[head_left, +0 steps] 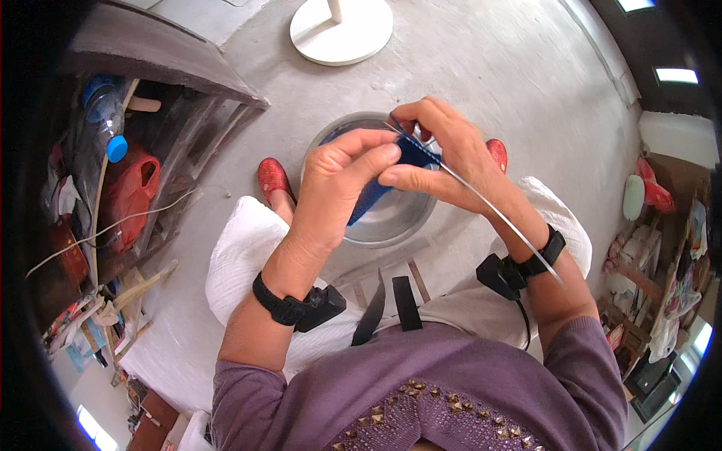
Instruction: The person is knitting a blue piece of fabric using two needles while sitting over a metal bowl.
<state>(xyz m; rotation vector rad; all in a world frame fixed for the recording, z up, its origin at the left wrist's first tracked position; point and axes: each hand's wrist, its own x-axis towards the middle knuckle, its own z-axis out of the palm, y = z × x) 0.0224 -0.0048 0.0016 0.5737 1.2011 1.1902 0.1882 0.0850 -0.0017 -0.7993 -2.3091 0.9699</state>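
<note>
A dark blue piece of knitting [414,154] hangs between my hands, its stitches lined along a thin metal knitting needle [496,212]. The needle's long bare end slants down past my right wrist. My left hand [350,166] pinches the knitting's upper left edge between thumb and fingers. With curled fingers and thumb, my right hand [451,152] holds the needle and the right side of the knitting. Blue yarn loops by its index finger. Below both hands a metal basin [412,222] stands on the floor; blue material shows inside its left rim.
A white round pedestal base [361,42] stands on the floor ahead. To the left, a dark shelf holds a plastic bottle with a blue cap [117,148] and a red plastic bag [132,197]. Cluttered goods and a pale green gourd-like object [633,197] are at right.
</note>
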